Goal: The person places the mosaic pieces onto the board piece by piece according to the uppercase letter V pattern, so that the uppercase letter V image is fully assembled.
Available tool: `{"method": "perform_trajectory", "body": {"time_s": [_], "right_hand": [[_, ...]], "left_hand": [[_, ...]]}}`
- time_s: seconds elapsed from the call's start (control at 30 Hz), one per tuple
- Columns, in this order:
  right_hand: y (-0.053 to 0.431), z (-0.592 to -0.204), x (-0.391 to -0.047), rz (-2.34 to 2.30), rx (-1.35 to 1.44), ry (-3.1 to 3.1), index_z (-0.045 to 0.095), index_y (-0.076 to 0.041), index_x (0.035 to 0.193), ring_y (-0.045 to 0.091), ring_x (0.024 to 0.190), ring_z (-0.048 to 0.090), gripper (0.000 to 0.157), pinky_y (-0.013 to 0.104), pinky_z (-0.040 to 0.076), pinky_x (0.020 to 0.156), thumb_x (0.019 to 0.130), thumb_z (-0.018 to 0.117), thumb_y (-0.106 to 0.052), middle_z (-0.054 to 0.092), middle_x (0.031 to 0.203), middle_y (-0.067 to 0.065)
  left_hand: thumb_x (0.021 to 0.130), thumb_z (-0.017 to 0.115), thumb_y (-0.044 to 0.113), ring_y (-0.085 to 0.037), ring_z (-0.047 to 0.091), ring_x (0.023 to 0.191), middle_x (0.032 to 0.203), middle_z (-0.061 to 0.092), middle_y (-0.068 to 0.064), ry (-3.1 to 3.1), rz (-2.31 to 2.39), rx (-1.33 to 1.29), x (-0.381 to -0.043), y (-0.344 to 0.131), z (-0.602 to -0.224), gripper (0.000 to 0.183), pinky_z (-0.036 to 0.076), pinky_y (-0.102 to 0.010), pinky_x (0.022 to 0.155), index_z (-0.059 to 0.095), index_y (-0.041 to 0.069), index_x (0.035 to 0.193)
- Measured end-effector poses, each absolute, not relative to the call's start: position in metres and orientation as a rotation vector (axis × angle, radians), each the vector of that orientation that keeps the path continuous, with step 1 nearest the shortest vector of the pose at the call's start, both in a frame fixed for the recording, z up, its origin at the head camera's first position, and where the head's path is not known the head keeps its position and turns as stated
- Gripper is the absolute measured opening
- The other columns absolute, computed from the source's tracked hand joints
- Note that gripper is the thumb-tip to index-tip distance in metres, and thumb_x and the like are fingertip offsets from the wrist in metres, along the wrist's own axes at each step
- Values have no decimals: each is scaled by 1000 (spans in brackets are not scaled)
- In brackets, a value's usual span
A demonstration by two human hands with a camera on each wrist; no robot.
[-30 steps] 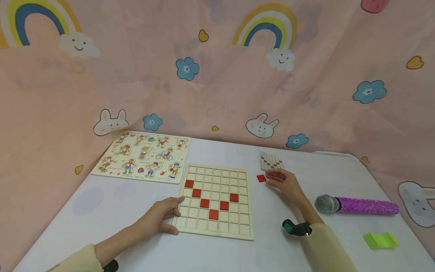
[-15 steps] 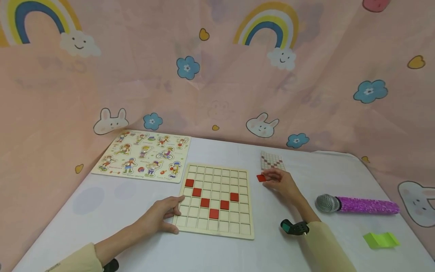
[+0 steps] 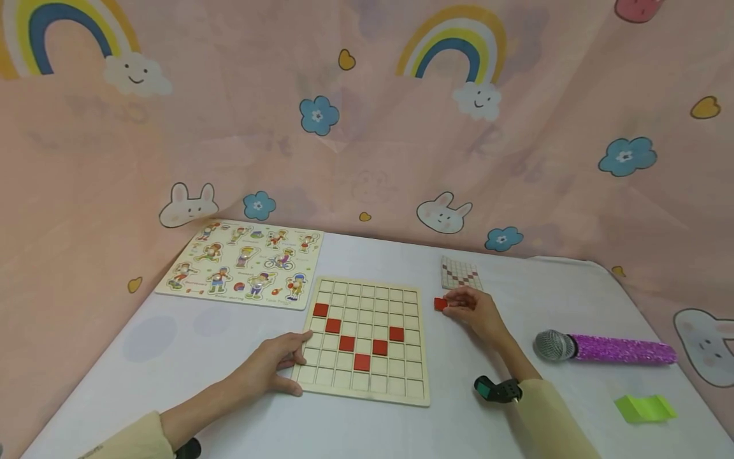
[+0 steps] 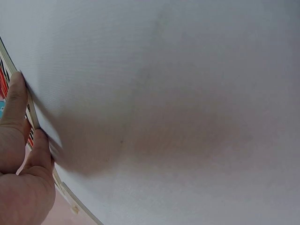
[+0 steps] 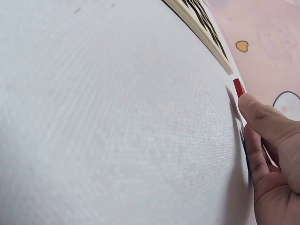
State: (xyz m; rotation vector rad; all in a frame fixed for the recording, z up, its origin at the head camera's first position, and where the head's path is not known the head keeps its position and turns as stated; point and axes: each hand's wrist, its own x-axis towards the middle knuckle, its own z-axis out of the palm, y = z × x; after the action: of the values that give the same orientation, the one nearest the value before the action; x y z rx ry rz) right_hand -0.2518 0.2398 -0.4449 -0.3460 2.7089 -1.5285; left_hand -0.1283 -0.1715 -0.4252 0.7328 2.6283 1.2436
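Observation:
Between thumb and fingers, my right hand (image 3: pixel 473 311) pinches a small red square tile (image 3: pixel 439 304), right of a wooden grid board (image 3: pixel 410 389). In the right wrist view the tile (image 5: pixel 238 87) sticks out past the thumb, raised off the cloth. Several red tiles sit in the board's cells in a slanted V, longer on its left arm; one of them is the lowest tile (image 3: pixel 362 363). My left hand (image 3: pixel 266 364) rests against the board's left edge, thumb and index finger extended; the left wrist view shows the fingertips touching that edge.
Behind the right hand lies a small pattern card (image 3: pixel 460 273) with a red V. A picture puzzle board (image 3: pixel 229 268) is at the back left. To the right are a purple microphone (image 3: pixel 622 349) and a bright green block (image 3: pixel 646 408). A pink printed cloth (image 3: pixel 367 159) hangs behind.
My right hand has closed its fingers on the red tile, which lay flat on the table before, and lifted it slightly. The left hand and the board have stayed in place.

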Motion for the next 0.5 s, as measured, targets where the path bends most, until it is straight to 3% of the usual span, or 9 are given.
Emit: {"method": "perform_trajectory", "body": {"time_s": [0.2,0.5], "right_hand": [[241,-443,-247,-1523,-359,2727,62,4,110,26,93,67,31,11,51,79,82,73,-2,66,108,21],[244,-444,-241,-1557,-288,2661,62,5,110,12,87,67,34,14,53,78,80,75,-4,67,107,21]], "left_hand": [[59,87,13,-44,44,126,139,47,-25,2644,1232,738,-129,-171,-425,41,40,-44,102,54,9,81],[59,87,14,-45,44,126,139,47,-26,2643,1230,754,-129,-172,-427,41,42,-41,101,54,9,81]]}}
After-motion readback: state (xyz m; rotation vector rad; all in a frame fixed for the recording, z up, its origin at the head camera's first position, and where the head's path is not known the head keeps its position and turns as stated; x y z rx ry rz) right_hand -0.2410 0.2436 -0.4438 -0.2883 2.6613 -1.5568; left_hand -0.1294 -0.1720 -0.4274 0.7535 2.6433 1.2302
